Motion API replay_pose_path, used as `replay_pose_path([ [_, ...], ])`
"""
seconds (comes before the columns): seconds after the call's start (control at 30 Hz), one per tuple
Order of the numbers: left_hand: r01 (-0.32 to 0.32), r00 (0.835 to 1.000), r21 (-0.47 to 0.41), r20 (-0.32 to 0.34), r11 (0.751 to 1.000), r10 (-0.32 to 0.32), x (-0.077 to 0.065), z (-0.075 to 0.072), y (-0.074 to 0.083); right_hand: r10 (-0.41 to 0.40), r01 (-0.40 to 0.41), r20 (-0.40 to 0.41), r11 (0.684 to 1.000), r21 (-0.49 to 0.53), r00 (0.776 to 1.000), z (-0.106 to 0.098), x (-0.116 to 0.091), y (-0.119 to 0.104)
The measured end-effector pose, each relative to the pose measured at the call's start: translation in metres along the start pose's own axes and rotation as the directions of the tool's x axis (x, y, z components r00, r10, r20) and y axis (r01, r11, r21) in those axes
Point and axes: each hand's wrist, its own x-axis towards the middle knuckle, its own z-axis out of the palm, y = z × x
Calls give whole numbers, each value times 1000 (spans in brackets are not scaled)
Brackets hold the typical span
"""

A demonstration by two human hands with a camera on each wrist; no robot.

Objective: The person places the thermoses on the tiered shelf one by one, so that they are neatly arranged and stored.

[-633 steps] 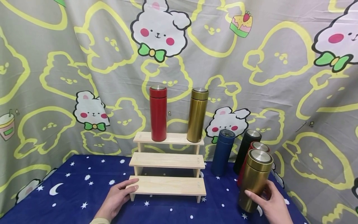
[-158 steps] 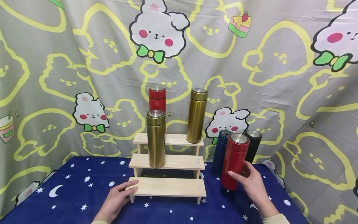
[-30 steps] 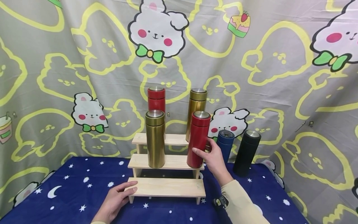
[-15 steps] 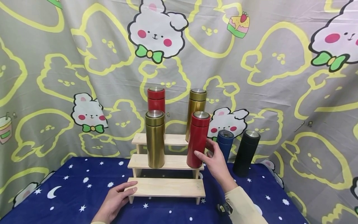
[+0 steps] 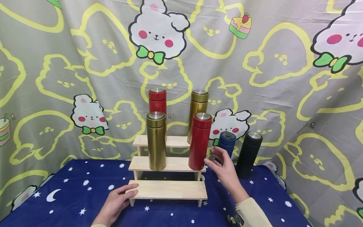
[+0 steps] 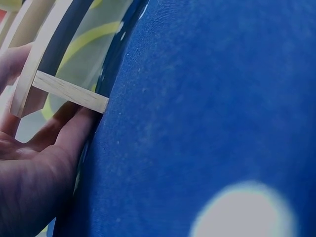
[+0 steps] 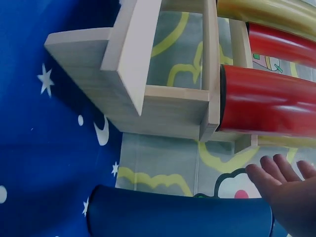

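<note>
A three-step wooden stand point(image 5: 167, 189) sits on the table. My left hand point(image 5: 114, 205) grips the left end of its bottom step; the left wrist view shows fingers point(image 6: 74, 128) around the leg. On the middle step stand a gold thermos point(image 5: 157, 145) at left and a red thermos point(image 5: 200, 145) at right, both upright. Behind them, a red thermos point(image 5: 157, 98) and a gold thermos point(image 5: 198, 107) stand on the top step, partly hidden. My right hand point(image 5: 225, 168) is just right of the front red thermos, fingers spread and holding nothing; the right wrist view shows them apart from it.
A blue thermos point(image 5: 226, 145), partly behind my right hand, and a black thermos point(image 5: 249, 154) stand on the table right of the stand. Dark blue cloth point(image 5: 90, 201) with stars and moons covers the table. A patterned grey curtain point(image 5: 119, 85) hangs behind.
Over the earlier frames, the gold thermos and then the red one came from the table onto the middle step. My right hand has now let go of the red thermos and drawn back right.
</note>
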Motion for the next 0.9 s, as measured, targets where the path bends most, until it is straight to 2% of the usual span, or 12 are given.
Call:
replay_pose_path([
  [0.27, 10, 1000, 9, -5, 1000, -10, 1, 0, -1, 6, -5, 10, 1000, -13, 1000, -7, -8, 4],
  [0.67, 9, 1000, 34, -4, 999, -9, 0, 0, 1, 32, -33, -25, 999, -29, 999, -21, -15, 18],
  [0.9, 5, 1000, 23, 0, 1000, -5, -1, 0, 3, 28, -35, -98, 997, -74, 995, -35, -17, 28],
])
